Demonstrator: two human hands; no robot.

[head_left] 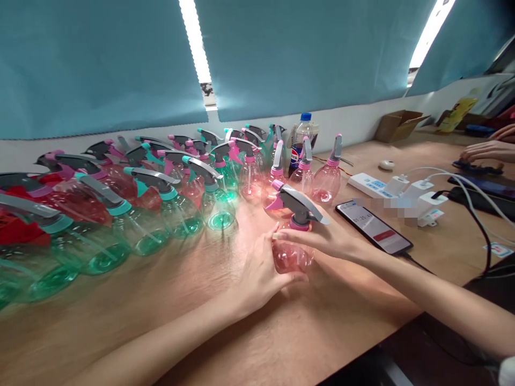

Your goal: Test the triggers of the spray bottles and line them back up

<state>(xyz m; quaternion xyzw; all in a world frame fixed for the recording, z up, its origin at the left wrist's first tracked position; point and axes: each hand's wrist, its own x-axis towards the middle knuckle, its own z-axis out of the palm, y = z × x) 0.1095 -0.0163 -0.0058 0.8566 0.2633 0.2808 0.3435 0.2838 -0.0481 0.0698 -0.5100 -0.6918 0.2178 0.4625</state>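
Between my two hands is a pink see-through spray bottle (295,252) with a grey and pink trigger head, standing upright near the table's front. My left hand (263,268) is wrapped round the lower body, its thumb across the front. Higher up, my right hand (322,236) grips the bottle just under the pink collar, fingers partly hidden behind it. Right behind stand more pink spray bottles (326,179). To the left, green spray bottles (219,209) with turquoise collars are lined up, with further pink ones (250,179) among and behind them.
A cola bottle (304,136) with a blue cap stands by the wall. On the right lie a phone (374,225) with its screen lit and a power strip (368,185) with chargers and cables. Another person's hand (488,151) is at the far right, near a cardboard box (396,126).
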